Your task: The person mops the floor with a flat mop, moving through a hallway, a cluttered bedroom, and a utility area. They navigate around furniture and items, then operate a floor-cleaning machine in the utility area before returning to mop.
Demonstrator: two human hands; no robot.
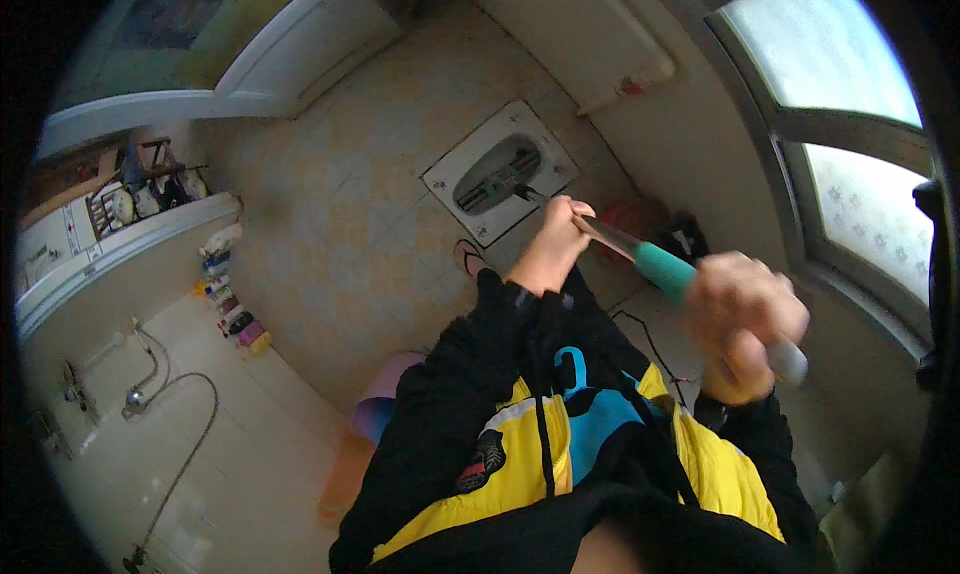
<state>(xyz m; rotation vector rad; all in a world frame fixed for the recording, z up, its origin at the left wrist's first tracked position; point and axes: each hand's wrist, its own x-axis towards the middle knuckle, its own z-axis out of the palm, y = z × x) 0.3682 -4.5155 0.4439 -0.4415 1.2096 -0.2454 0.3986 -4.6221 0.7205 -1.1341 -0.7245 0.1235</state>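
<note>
My left hand (553,240) is closed around the metal pole of a long-handled flat mop (616,238). My right hand (742,322), somewhat blurred, grips the upper end of the same pole, just above its green sleeve (664,268); a pale end cap sticks out past the fingers. The pole slants down to a dark joint and a narrow head (501,184) with green and dark parts. That head lies over the grey basin of a white squat toilet (486,229) set in the tiled floor. Whether the head touches the bottom of the basin cannot be seen.
A sandaled foot (469,257) stands beside the toilet. A red basin (637,225) is by the right wall, below the window (870,221). Bottles (232,307) line the bathtub's rim (296,379) at left, where a shower hose lies. A purple bucket (390,379) is near my left arm.
</note>
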